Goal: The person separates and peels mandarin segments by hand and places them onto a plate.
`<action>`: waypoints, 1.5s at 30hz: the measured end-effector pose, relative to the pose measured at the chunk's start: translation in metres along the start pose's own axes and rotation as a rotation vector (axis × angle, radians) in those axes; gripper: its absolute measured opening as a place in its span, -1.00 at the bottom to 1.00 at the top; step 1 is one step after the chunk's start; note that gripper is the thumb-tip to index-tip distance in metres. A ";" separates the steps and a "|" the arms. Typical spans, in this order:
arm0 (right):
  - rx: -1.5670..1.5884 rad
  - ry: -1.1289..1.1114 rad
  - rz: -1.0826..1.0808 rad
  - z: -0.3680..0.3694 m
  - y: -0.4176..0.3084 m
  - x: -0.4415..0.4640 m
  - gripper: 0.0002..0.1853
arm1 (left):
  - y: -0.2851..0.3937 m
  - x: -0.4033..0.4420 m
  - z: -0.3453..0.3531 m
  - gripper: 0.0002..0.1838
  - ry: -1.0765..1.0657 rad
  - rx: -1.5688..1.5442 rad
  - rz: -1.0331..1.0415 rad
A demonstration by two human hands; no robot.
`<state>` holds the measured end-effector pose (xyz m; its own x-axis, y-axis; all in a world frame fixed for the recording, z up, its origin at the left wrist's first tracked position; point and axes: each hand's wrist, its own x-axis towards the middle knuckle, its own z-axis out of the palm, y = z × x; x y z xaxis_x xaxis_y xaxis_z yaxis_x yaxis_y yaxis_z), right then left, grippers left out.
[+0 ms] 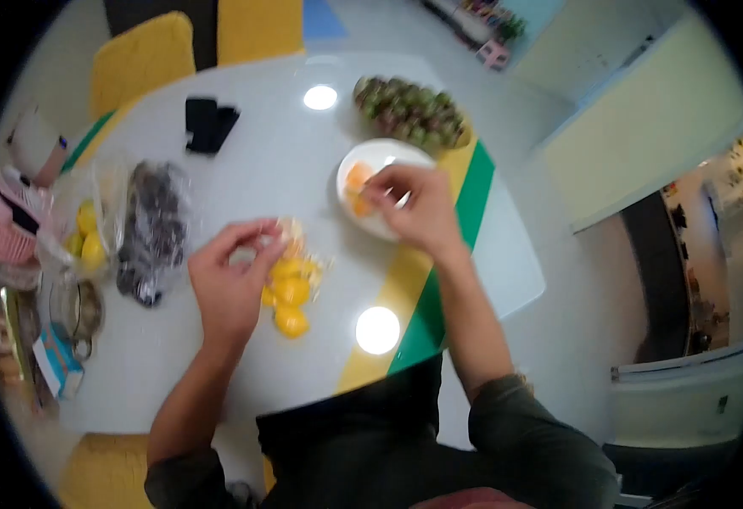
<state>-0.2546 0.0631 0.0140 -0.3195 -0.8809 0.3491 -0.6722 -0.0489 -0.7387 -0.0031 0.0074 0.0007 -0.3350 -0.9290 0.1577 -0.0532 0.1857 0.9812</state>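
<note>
Over the left side of a white plate is my right hand, thumb and fingers pinched at an orange citrus segment. More orange pulp shows just below those fingertips on the plate. My left hand is above the table, its thumb and forefinger brought close together; a pale piece shows at the tips, and I cannot tell whether it is held or lies behind them. Beneath and beside this hand are yellow citrus peels with small whitish scraps around them.
A bunch of grapes sits behind the plate. Black objects lie at the back left. Dark fruit in clear plastic, a bag of yellow fruit, a glass mug and a pink basket stand on the left.
</note>
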 end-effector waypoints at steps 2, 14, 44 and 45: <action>-0.016 -0.066 0.142 -0.005 0.013 0.006 -0.89 | -0.006 0.001 -0.002 -0.73 0.009 -0.009 0.047; -0.376 -0.226 0.285 -0.014 0.014 0.009 -0.90 | -0.016 0.007 -0.007 -0.67 -0.021 0.071 0.021; -0.178 -0.332 -0.296 0.058 -0.015 -0.020 -0.69 | -0.025 0.015 -0.020 -0.49 -0.093 0.268 0.000; -0.156 -0.317 -0.292 0.058 -0.014 -0.019 -0.72 | -0.026 0.015 -0.019 -0.49 -0.116 0.259 -0.004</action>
<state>-0.2002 0.0535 -0.0162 0.1018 -0.9426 0.3180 -0.8040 -0.2662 -0.5317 0.0117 -0.0172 -0.0198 -0.4386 -0.8898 0.1259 -0.2883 0.2720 0.9181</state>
